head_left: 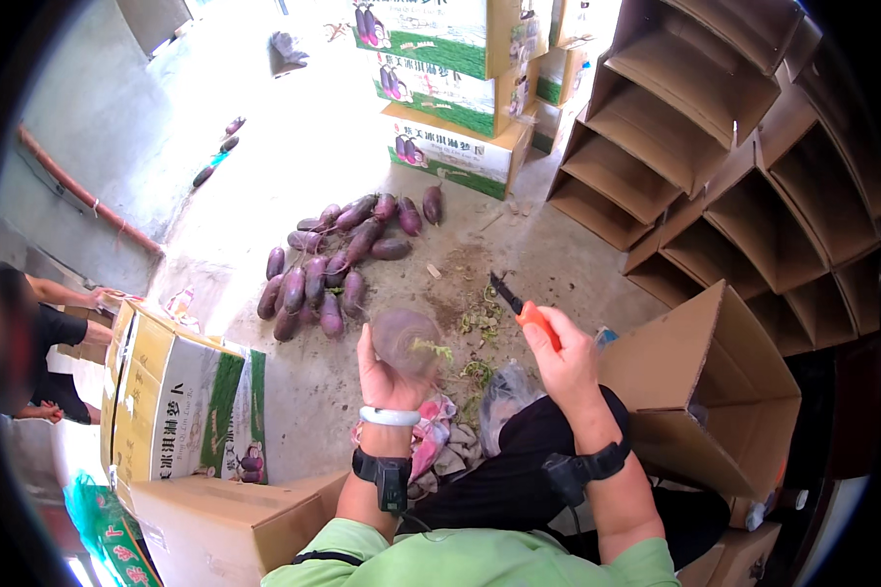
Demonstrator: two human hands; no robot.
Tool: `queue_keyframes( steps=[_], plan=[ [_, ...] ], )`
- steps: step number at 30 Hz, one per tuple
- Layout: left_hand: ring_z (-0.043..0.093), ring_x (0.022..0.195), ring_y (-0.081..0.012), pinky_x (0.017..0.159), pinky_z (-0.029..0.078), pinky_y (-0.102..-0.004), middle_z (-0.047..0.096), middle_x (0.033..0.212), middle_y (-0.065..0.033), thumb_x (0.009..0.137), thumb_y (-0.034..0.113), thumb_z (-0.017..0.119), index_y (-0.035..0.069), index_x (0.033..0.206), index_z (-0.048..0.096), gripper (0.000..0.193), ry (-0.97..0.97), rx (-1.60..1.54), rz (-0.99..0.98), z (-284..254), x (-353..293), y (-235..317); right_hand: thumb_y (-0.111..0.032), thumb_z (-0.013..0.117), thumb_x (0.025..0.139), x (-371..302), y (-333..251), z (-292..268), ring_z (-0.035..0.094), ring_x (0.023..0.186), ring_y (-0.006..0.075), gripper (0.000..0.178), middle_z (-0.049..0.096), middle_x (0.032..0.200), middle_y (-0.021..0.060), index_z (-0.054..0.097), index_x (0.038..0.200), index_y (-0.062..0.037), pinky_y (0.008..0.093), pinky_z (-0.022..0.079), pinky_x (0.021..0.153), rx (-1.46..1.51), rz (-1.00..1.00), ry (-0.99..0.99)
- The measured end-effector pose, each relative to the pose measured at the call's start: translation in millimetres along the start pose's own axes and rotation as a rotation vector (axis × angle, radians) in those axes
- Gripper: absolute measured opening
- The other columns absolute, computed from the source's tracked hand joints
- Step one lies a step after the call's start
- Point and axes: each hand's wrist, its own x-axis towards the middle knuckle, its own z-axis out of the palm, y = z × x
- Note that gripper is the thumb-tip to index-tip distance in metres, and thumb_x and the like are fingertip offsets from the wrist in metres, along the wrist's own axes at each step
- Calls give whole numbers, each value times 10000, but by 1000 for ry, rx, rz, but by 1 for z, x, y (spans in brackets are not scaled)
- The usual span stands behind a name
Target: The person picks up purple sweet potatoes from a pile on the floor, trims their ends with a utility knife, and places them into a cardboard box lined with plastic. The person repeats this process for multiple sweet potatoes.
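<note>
In my left hand (384,380) rests a purple radish (401,338), blurred by motion, its pale green leaf stub pointing right. The palm is turned up under it, and the fingers are mostly hidden behind the radish. My right hand (568,360) grips the orange handle of a knife (538,323) with a dark blade, which points up and left, apart from the radish. Beyond my left hand a pile of purple radishes (315,279) lies on the floor. Green leaf trimmings (482,323) are scattered on the floor below the blade.
Printed cartons (450,147) are stacked ahead. Empty brown boxes (656,166) are piled at the right, and an open box (705,391) stands beside my right arm. More cartons (181,401) stand at the left, near another person (49,342). A cloth (445,440) and plastic bag (507,396) lie by my legs.
</note>
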Motion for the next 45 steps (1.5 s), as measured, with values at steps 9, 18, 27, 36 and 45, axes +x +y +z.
queue_keyframes(
  steps=[9,18,27,36,45],
  plan=[
    [542,999,-264,861,432,-455,590,1087,-63,835,478,529,135,1102,559,436,15,2,1,0,1,0,-320,678,748,-15,-26,12,589,653,286,319,594,738,87,618,951,-82,362,471,565,-41,-302,-292],
    [549,978,-251,824,459,-437,588,1072,-67,842,458,515,133,1101,547,417,32,66,-78,6,-2,-4,-335,685,713,-6,-23,6,594,702,262,337,588,744,73,625,941,-93,358,469,597,-150,-413,-315],
    [560,989,-262,858,463,-454,579,1098,-83,838,426,538,105,1120,539,427,84,142,-47,-1,-11,-5,-334,665,753,15,-3,-10,598,708,280,331,608,779,94,628,955,-74,356,475,603,-189,-291,-111],
    [556,984,-261,869,451,-432,590,1082,-79,860,464,496,100,1121,543,451,76,108,-40,-3,-4,10,-341,678,734,1,-23,-7,586,652,278,318,584,713,86,642,924,-89,359,463,563,-78,-441,-400],
    [556,975,-265,840,465,-441,579,1076,-78,859,450,497,116,1121,534,427,75,131,-170,7,-10,-3,-347,681,718,-2,-22,-5,561,617,256,306,548,666,63,646,895,-100,353,448,546,-97,-450,-369]
  ],
)
